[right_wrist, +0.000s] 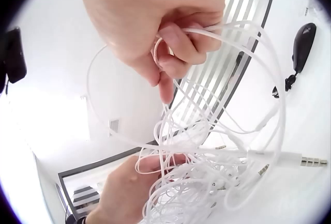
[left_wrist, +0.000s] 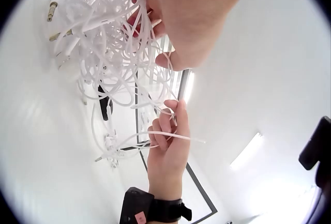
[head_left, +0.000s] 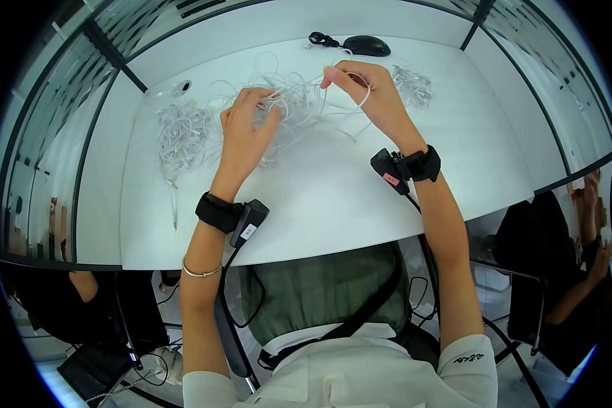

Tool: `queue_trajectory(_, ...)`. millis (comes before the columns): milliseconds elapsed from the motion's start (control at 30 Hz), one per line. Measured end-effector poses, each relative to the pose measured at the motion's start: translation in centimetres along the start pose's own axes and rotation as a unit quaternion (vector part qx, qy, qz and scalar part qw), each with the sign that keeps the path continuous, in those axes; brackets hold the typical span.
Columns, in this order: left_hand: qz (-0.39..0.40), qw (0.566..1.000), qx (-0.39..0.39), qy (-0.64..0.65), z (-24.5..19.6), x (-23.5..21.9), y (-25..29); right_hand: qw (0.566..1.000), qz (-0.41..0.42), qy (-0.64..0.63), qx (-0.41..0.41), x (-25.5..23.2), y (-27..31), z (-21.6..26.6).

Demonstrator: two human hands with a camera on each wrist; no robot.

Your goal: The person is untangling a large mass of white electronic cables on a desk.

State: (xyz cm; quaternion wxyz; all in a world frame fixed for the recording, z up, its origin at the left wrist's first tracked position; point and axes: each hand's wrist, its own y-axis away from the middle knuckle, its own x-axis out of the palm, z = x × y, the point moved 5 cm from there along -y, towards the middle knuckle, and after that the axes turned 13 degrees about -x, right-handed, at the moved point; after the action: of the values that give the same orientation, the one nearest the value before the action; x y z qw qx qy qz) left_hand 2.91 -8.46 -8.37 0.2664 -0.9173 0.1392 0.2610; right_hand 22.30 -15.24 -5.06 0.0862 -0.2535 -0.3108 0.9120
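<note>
White cables [right_wrist: 191,190] pinched by right hand [head_left: 379,95]; tangle [left_wrist: 106,33] held in left hand [head_left: 246,129], thumb spread from curled fingers, some fingertips hidden.

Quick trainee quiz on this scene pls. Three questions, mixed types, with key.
1. Multiple choice: what is the right hand holding?
A) A metal bracelet
B) A white cable
C) A phone

2. True or false: the left hand is touching the tangle of white cables.

3. Short answer: which lies farther from the person on the table, the tangle or the black mouse?

Key: 1. B; 2. True; 3. The black mouse.
</note>
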Motion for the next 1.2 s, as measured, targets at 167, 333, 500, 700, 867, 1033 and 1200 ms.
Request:
queue_trajectory(167,-0.037,0.998,-0.003,-0.059,-0.9,-0.6,0.6,0.992,0.122,-0.002,0.03,1.5,0.6,0.0)
queue_trajectory(333,-0.115,0.976,0.105,-0.151,-3.0,-1.0,1.2,0.979,0.199,0.017,0.035,3.0,1.1,-0.1)
queue_trajectory(500,0.027,0.987,0.138,-0.072,-2.7,0.7,1.0,0.974,0.224,-0.003,0.028,3.4,1.3,0.0)
queue_trajectory(700,-0.029,0.988,0.049,-0.142,-0.8,0.3,0.6,0.98,0.195,0.018,0.028,2.1,0.8,-0.2)
queue_trajectory(867,-0.129,0.987,0.033,-0.091,0.3,-1.0,0.1,0.989,0.136,0.038,0.036,-0.8,0.6,-2.1)
queue_trajectory(1033,-0.161,0.984,-0.056,0.047,3.1,-2.2,-0.6,0.998,-0.045,0.037,0.008,-4.9,0.4,-5.8)
queue_trajectory(1200,-0.134,0.953,-0.172,0.211,5.7,-2.0,-0.9,0.973,-0.174,-0.047,0.142,-8.6,1.5,-7.0)
